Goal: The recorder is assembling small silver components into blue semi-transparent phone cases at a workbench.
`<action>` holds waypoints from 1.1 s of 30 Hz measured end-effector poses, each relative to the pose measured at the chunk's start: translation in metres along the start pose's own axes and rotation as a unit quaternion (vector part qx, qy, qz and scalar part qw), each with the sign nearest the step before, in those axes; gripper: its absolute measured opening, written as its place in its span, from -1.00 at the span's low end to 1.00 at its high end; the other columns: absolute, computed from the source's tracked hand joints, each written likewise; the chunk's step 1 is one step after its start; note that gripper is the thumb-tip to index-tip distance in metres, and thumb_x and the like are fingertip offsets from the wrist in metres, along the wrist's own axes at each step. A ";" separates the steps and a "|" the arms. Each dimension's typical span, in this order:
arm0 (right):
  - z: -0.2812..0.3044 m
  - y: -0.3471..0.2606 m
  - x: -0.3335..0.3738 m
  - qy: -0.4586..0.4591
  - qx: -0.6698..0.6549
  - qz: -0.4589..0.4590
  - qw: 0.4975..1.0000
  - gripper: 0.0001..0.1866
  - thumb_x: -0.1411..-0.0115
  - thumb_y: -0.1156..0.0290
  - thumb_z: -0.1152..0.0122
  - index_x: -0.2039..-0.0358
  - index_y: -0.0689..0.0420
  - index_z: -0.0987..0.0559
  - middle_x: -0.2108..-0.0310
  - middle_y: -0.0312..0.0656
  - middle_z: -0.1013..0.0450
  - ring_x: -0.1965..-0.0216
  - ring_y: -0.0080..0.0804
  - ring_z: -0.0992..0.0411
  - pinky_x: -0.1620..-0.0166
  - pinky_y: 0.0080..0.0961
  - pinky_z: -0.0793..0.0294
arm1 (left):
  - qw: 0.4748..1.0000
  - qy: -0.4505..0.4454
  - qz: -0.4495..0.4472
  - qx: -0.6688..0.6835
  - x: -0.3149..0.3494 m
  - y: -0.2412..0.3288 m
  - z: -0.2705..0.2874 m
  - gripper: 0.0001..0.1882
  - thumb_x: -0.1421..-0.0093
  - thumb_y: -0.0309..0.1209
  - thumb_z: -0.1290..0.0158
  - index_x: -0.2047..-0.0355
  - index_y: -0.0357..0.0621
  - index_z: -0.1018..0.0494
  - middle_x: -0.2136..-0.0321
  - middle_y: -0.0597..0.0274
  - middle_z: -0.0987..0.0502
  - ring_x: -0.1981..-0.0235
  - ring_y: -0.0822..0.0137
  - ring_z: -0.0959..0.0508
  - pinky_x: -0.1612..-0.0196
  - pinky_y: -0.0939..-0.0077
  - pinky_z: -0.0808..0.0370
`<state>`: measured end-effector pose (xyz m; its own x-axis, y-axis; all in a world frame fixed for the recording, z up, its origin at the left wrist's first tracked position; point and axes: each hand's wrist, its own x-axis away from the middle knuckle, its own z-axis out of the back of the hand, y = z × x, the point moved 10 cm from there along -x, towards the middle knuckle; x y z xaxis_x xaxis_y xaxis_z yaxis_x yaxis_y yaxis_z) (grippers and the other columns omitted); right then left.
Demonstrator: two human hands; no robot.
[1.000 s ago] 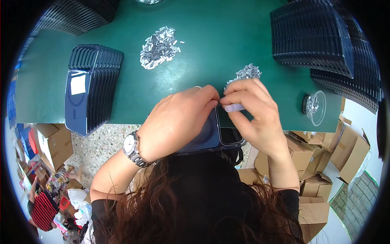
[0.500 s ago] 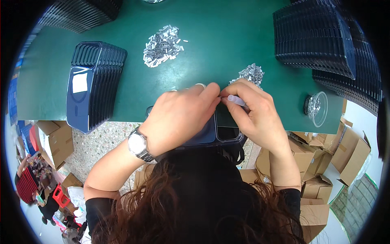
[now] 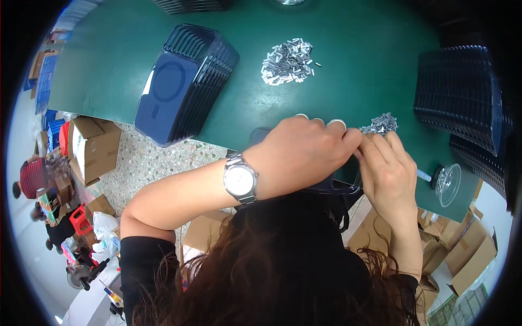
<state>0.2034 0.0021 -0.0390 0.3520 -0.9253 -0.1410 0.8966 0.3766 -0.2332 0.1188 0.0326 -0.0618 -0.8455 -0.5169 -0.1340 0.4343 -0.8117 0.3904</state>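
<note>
Now both hands sit nearer the table's (image 3: 163, 32) front edge: left hand (image 3: 304, 155) grips the dark case (image 3: 337, 182), right hand (image 3: 389, 168) pinches beside it, as before.

Brown cardboard boxes (image 3: 95, 144) on speckled floor left of green table, flaps open. More brown cardboard boxes (image 3: 462, 247) lower right, below table edge. No screens, no signs visible.

The left hand (image 3: 304, 157) hides most of the dark case (image 3: 340, 182); what the fingertips pinch, centre right, is too small to tell.
</note>
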 end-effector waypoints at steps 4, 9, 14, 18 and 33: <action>0.000 0.000 -0.003 0.044 -0.016 -0.027 0.999 -0.75 -0.18 0.46 -0.40 0.12 0.19 -0.69 0.33 -0.27 -0.51 0.30 -0.29 -0.46 0.35 -0.34 -0.52 | 0.997 0.002 0.034 0.063 0.002 -0.008 0.003 -0.83 -0.24 -0.49 -0.10 0.16 -0.11 -0.40 0.42 0.19 -0.54 0.44 0.12 -0.66 0.41 0.24 -0.59; -0.002 0.004 -0.008 0.057 -0.034 -0.033 0.997 -0.74 -0.14 0.48 -0.40 0.13 0.17 -0.69 0.31 -0.28 -0.52 0.30 -0.30 -0.46 0.35 -0.34 -0.50 | 0.993 -0.024 0.080 0.080 0.007 -0.018 0.014 -0.83 -0.26 -0.53 -0.11 0.15 -0.14 -0.40 0.38 0.07 -0.58 0.41 -0.05 -0.64 0.39 0.08 -0.56; 0.038 -0.012 0.001 0.209 0.000 0.102 0.973 -0.60 -0.05 0.37 -0.50 0.05 0.13 -0.72 0.19 -0.31 -0.59 0.37 -0.38 -0.40 0.37 -0.40 -0.42 | 0.930 -0.073 0.075 0.352 0.013 -0.034 0.043 -0.57 -0.35 -0.33 -0.25 -0.15 -0.19 -0.44 0.24 0.06 -0.67 0.30 0.17 -0.66 0.21 0.31 -0.56; 0.055 -0.014 0.004 0.306 0.022 0.134 0.942 -0.57 -0.04 0.33 -0.51 0.04 0.12 -0.74 0.15 -0.29 -0.60 0.39 -0.40 -0.39 0.37 -0.42 -0.41 | 0.839 -0.206 0.194 0.464 0.037 -0.041 0.021 -0.29 -0.31 -0.10 -0.32 -0.30 -0.24 -0.35 0.18 0.16 -0.64 0.17 0.36 -0.60 0.07 0.43 -0.52; 0.010 0.127 0.114 0.281 -0.086 -0.310 0.904 -0.79 -0.44 0.54 -0.21 -0.02 0.31 -0.67 0.20 -0.08 -0.62 0.18 -0.26 -0.54 0.10 -0.39 -0.51 | 0.908 0.103 0.374 -0.159 0.101 -0.100 0.152 0.15 -0.13 0.11 -0.39 -0.57 -0.03 -0.06 -0.01 -0.13 -0.48 0.01 -0.13 -0.50 -0.12 0.05 -0.41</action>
<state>0.3601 -0.0555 -0.0751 -0.4395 -0.8102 -0.3877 0.8025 -0.1603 -0.5747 -0.0570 0.1031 0.0237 -0.2147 -0.9692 -0.1208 0.9586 -0.2328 0.1640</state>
